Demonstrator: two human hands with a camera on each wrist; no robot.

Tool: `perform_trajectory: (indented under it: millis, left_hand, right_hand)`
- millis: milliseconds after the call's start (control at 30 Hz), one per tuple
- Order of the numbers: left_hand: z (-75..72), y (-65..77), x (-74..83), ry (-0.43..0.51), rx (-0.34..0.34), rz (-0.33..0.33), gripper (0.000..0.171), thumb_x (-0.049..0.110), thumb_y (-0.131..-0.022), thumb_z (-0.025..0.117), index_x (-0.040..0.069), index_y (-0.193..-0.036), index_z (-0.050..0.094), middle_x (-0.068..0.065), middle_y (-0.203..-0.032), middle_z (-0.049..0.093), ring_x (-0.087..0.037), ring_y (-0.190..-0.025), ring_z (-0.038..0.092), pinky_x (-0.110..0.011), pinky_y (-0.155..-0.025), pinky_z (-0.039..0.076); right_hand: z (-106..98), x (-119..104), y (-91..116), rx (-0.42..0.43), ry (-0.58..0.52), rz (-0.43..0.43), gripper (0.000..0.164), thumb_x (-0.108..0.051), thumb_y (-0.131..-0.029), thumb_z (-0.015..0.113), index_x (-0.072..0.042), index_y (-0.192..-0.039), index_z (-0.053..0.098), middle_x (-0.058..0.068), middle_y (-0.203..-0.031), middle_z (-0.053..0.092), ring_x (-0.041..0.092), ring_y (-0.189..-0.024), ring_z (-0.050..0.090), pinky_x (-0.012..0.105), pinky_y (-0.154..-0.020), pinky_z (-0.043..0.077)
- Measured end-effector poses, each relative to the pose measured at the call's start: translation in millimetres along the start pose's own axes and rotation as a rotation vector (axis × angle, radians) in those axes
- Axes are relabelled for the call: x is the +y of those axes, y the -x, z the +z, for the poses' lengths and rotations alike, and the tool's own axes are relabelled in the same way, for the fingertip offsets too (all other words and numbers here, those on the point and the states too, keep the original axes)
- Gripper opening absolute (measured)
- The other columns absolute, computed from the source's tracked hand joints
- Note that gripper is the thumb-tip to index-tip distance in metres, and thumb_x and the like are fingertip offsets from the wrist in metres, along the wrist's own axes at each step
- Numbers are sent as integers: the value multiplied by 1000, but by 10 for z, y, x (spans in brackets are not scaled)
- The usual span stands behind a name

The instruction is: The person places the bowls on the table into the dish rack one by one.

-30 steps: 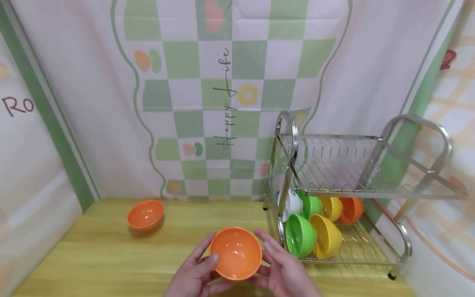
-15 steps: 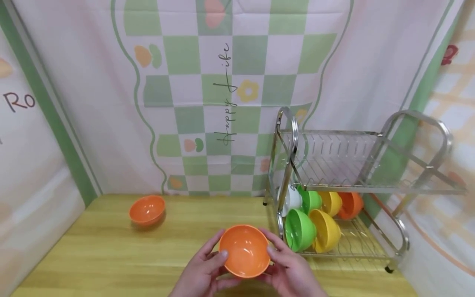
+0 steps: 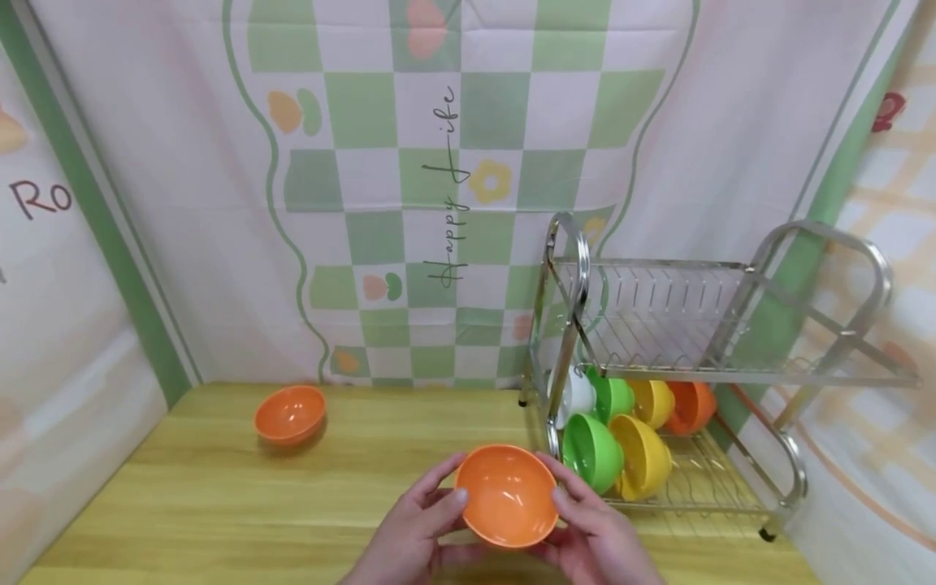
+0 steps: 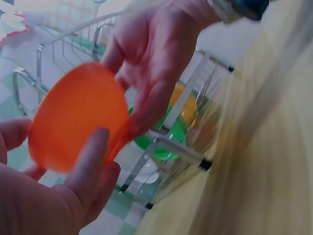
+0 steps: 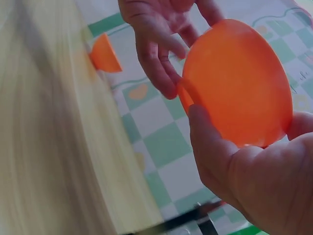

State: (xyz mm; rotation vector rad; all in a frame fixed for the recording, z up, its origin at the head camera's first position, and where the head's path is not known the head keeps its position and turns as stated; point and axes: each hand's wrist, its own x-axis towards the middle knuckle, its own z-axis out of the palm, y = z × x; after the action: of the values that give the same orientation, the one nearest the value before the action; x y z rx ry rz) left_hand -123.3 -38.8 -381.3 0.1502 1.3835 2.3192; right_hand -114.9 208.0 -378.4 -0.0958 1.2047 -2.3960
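Observation:
An orange bowl (image 3: 509, 497) is held between both hands above the front of the table, its hollow tilted toward the head camera. My left hand (image 3: 418, 524) grips its left side, thumb on the rim and fingers behind. On the opposite side my right hand (image 3: 595, 524) grips it the same way. Both wrist views show the underside of the bowl (image 4: 80, 117), with fingers spread against it. A second orange bowl (image 3: 290, 415) sits on the table at the back left, beyond reach of either hand's fingers.
A two-tier metal dish rack (image 3: 566, 325) stands at the right. Its lower tier holds green (image 3: 592, 452), yellow (image 3: 642, 457), white and orange bowls on their sides; its upper tier is a wire shelf (image 3: 658, 333). A patterned curtain (image 3: 497, 106) hangs behind the wooden table (image 3: 219, 504).
Both hands have moved to the right with the orange bowl, closer to the rack. The right hand's fingers have closed in on the bowl's side. The other orange bowl stays in place.

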Motion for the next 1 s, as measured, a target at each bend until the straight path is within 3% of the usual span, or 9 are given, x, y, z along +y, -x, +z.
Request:
perform_trajectory:
  millis: [133,200,333,467,567,700,867,1000]
  left_hand:
    - [14,-139,41,-89,40,64,54,24,-101,60,2,-148,44,-16,-126,56,-29,-104,63,-43,-88,57]
    - [26,-230,54,-155,80,92,53,26,-100,63,4,-146,47,-14,-126,56,-28,-105,63,-43,-90,56]
    - [44,-433,47,-276,143,136,56,26,-96,69,12,-146,49,-13,-127,54,-27,-106,62,-45,-92,55]
    - [66,-634,-5,-288,135,146,61,20,-92,72,16,-148,47,-14,-128,52,-26,-105,62,-47,-90,55]
    - [112,-756,-47,-286,112,137,65,16,-90,74,19,-149,46,-14,-129,52,-26,-102,63,-46,-88,56]
    - [204,-862,-67,-295,73,116,69,13,-90,74,21,-151,43,-14,-128,54,-25,-99,65,-44,-86,58]
    - [319,-985,-66,-285,36,88,71,9,-91,73,24,-153,41,-12,-120,61,-26,-96,66,-44,-83,59]
    - [385,-1078,-85,-298,48,79,70,6,-91,71,26,-152,43,-10,-112,64,-26,-89,67,-43,-80,60]
  right_hand:
    - [-108,-84,63,12,25,-35,40,-20,-109,38,-34,-145,51,4,-148,35,35,-128,45,54,-108,37]
    - [-171,-138,99,27,44,-53,38,-21,-110,36,-37,-135,60,2,-147,35,34,-128,45,54,-108,38]
    - [-298,-266,187,68,63,-70,41,-22,-110,32,-41,-128,64,4,-153,22,34,-126,46,55,-108,37]
    - [-460,-394,304,94,35,-81,40,-24,-111,32,-41,-128,63,5,-155,19,32,-123,49,56,-108,37]
    - [-610,-485,402,-52,-43,-121,46,-21,-111,25,-36,-136,61,2,-148,40,32,-124,50,55,-109,36]
    - [-775,-617,524,-308,-193,-189,55,-15,-110,11,-24,-147,52,5,-142,53,36,-130,46,54,-111,33]
    - [-946,-763,652,-329,-266,-326,56,-11,-109,9,-19,-151,46,10,-144,51,40,-128,48,56,-109,36]
    - [-1047,-839,724,-235,-284,-453,53,-8,-109,13,-19,-151,44,12,-140,53,41,-123,53,58,-103,42]
